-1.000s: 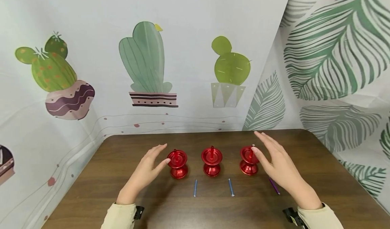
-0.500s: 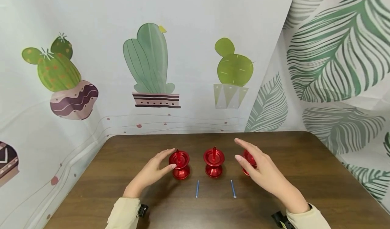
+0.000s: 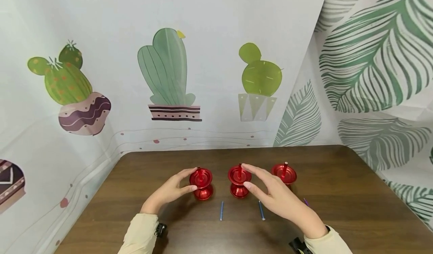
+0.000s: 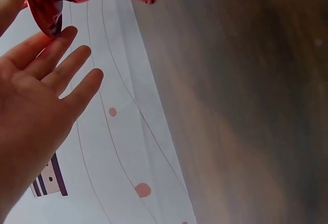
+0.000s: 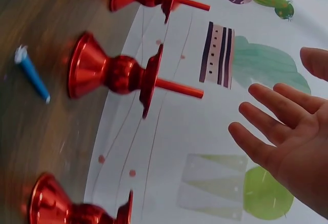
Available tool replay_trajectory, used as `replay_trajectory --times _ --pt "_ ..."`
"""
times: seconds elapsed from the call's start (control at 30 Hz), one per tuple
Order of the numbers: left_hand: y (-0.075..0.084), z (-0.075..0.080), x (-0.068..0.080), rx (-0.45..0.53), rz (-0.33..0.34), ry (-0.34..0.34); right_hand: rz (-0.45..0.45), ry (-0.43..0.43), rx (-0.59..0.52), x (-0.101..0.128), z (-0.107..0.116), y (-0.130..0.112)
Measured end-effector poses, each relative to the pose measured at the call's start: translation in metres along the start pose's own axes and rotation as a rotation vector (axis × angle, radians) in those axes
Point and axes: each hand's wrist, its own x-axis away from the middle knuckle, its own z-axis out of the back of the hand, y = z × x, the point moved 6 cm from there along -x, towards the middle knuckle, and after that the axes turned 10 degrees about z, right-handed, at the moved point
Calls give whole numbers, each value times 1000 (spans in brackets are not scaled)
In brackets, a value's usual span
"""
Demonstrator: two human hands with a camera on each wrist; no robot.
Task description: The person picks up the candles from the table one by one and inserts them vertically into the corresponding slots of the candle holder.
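Three shiny red candle holders, each a round dish on a waisted foot with an upright tube, stand in a row. My left hand (image 3: 167, 192) is at the left holder (image 3: 203, 192), thumb and fingers on either side of its dish rim. In the left wrist view the fingers (image 4: 77, 65) are nearly straight beside the dish; whether they touch it I cannot tell. My right hand (image 3: 282, 199) hovers just right of the middle holder (image 3: 239, 191), fingers extended, apart from it in the right wrist view. The right holder (image 3: 287, 176) is partly hidden behind that hand.
Two thin blue sticks (image 3: 221, 211) with whitish ends lie in front of the holders on the brown wooden table (image 3: 189, 239). A purple stick (image 3: 306, 201) shows partly behind my right forearm. A cloth printed with cacti and leaves (image 3: 216, 77) hangs behind the table.
My right hand has moved left, from the right holder to beside the middle one, uncovering much of the right holder's dish. My left hand has come closer around the left holder. The holders stay standing.
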Motion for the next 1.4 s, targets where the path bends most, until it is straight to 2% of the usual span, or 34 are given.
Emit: replay_trajectory --times 0.17,0.4,0.57,0.7,0.83,1.0,1.4 --pt "0 -2 -2 27 5 -26 12 -29 -36 -4 -12 -7" --pt "6 0 -6 22 6 -18 -26 -74 -66 -9 -37 -10" --pt "8 1 -8 23 6 -18 -95 -165 -61 -10 -61 -8" --pt "8 1 -7 29 18 -16 -113 -244 -36 -8 -81 -7" --pt "7 0 -7 35 24 -15 -133 -302 20 -6 -96 -7" --pt "5 2 -6 27 24 -9 -187 -357 143 -3 -110 -5" --pt "2 2 -4 20 24 -11 -278 -488 284 2 -130 -5"
